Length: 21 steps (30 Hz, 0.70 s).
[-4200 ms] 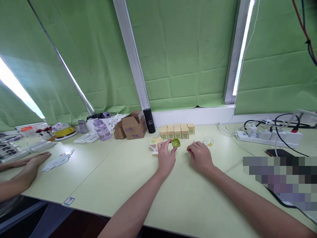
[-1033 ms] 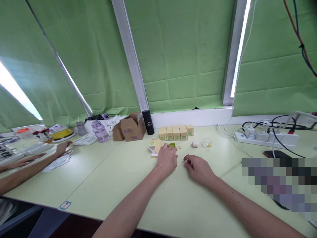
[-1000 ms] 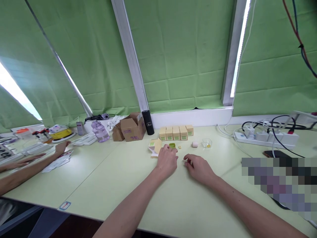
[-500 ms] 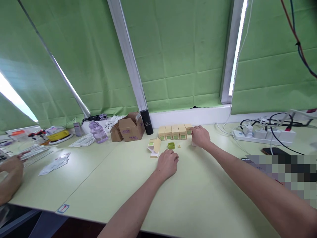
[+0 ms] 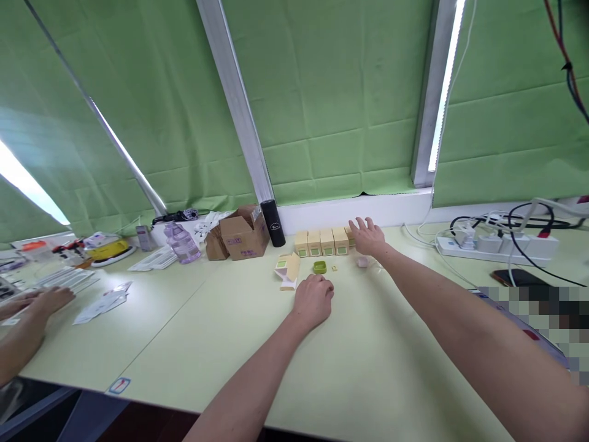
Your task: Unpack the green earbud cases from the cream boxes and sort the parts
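My left hand (image 5: 313, 299) rests palm down on the table with its fingers loosely bent; nothing shows in it. Just ahead lie an opened tan carton (image 5: 289, 267) with a white flap, a small green tray (image 5: 319, 267) and a tiny yellowish piece (image 5: 334, 268). Spread fingers mark my right hand (image 5: 369, 236), empty, over the right end of a row of small tan boxes (image 5: 321, 243) with green-framed labels. It partly hides the rightmost box (image 5: 351, 236). Below this hand sits a small pale pinkish piece (image 5: 362, 262), its kind unclear.
Behind the row's left end stand a black cylinder (image 5: 273, 223) and an open cardboard box (image 5: 245, 236). A purple-tinted bottle (image 5: 183, 244) is farther left. Power strips with cables (image 5: 497, 245) and a phone (image 5: 519, 278) lie right. Another person's hands (image 5: 53, 301) work at far left.
My right hand has lifted away from the row's end, and its fingers have spread. The pale pinkish piece beneath it now shows fully. My left hand stays nearly still.
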Each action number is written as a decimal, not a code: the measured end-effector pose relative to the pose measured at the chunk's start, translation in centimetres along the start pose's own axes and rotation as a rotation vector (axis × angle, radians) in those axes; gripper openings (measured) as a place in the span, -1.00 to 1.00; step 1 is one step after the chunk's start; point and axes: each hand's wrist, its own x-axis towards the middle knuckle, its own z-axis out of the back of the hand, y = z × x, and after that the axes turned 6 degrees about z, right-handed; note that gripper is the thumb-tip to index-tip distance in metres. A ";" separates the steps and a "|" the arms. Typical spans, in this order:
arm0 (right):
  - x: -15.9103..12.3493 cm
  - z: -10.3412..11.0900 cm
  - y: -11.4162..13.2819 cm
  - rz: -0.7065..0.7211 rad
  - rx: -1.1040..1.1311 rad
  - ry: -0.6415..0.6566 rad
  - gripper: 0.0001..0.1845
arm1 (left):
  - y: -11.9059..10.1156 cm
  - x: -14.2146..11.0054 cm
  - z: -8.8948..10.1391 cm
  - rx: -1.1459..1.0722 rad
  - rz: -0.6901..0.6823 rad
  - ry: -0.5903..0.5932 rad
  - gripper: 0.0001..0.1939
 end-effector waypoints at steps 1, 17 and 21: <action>0.0 -0.2 -0.1 0.003 0.000 0.020 -0.15 | 0.0 0.0 0.0 0.002 -0.002 -0.001 -0.76; -0.2 0.0 -0.3 0.128 -0.059 -0.050 -0.43 | 0.0 0.2 -0.1 -0.006 -0.008 -0.018 -0.76; -0.6 0.6 0.2 0.102 -0.079 -0.097 -0.45 | 0.1 0.1 0.0 -0.004 -0.010 -0.014 -0.76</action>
